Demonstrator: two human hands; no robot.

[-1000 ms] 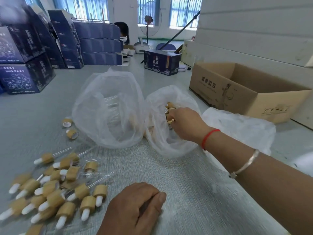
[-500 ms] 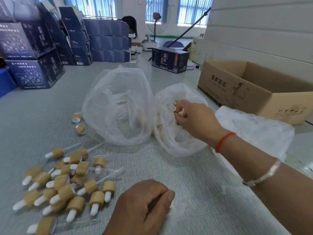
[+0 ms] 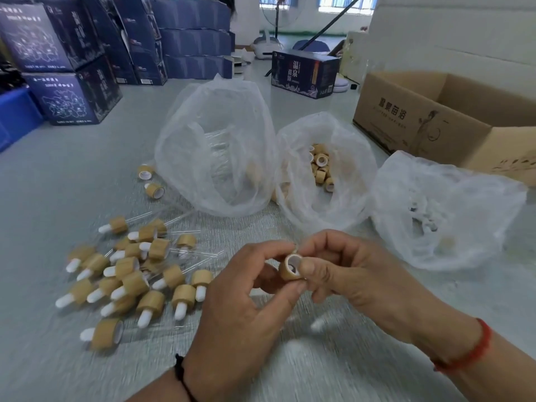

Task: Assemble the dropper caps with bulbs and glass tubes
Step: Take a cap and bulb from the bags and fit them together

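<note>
At six o'clock of the cap bag (image 3: 324,198), a bamboo cap (image 3: 291,267) is now pinched between right hand (image 3: 356,274) and left hand (image 3: 246,300), fingers curled round it; it has been lifted out of that bag. Bulb fitting is judged next, from the bulb bag (image 3: 443,210) at three o'clock.

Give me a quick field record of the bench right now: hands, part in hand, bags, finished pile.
left hand: grips the bamboo cap from the left side
right hand: pinches the same cap, thumb on its front rim
bamboo cap: held between both hands, open white-lined end toward the camera
cap bag: middle bag, open, loose caps inside
tube bag: left bag, clear glass tubes inside
bulb bag: right bag, white pieces inside, blurred
finished droppers: pile on the table, left of the hands
cardboard box: open, far right
</note>
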